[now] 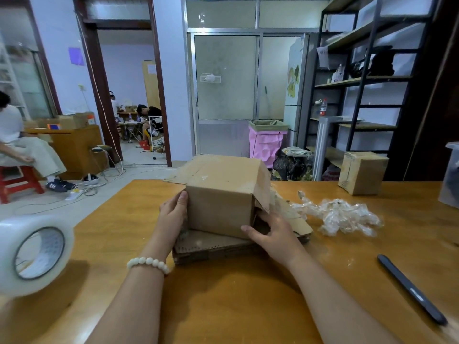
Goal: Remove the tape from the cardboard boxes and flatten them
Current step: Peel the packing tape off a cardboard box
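An opened brown cardboard box (223, 194) lies on its side on a stack of flattened cardboard (206, 247) in the middle of the wooden table (223, 306). Its flaps hang open at the far left and at the right. My left hand (173, 212) lies against the box's left side, fingers fairly straight, thumb at the front edge. My right hand (270, 234) holds the box's lower right corner, thumb on the front face and fingers inside the open end. A crumpled heap of removed clear tape (340, 216) lies to the right. A second, closed box (362, 172) stands at the table's far right.
A large roll of clear tape (34, 254) sits at the table's left edge. A dark utility knife (409, 289) lies at the right front. A grey container (450, 177) stands at the far right edge. Behind are shelves, a pink bin and seated people.
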### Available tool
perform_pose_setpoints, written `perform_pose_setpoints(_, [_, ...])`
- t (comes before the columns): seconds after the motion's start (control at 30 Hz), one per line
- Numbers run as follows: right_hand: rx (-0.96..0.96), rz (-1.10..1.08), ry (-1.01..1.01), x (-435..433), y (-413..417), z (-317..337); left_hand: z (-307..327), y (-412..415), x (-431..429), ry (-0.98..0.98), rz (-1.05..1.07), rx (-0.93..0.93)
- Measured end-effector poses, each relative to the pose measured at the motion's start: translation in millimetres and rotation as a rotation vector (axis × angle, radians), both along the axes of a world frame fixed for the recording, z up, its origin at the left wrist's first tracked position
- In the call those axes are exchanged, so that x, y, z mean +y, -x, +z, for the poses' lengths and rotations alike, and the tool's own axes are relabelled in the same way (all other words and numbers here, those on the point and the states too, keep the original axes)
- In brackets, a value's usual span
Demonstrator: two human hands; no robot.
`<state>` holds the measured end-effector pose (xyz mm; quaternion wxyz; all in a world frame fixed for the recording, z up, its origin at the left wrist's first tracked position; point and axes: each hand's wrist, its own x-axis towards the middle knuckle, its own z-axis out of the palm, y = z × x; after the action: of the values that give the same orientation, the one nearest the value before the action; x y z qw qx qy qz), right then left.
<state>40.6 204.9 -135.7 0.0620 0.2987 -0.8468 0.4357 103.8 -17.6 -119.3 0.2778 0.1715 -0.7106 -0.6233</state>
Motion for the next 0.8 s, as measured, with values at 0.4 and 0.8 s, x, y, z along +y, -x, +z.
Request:
perform_pose_setpoints(0.4, [-0.027, -0.114, 0.121, 1, -6, 6, -5, 6, -2, 0.040, 0.025, 0.114])
perform_pose_setpoints(0.8, [0.099, 0.089, 0.039, -5, -13, -2, -11, 13, 14, 0.972, 0.256, 0.433])
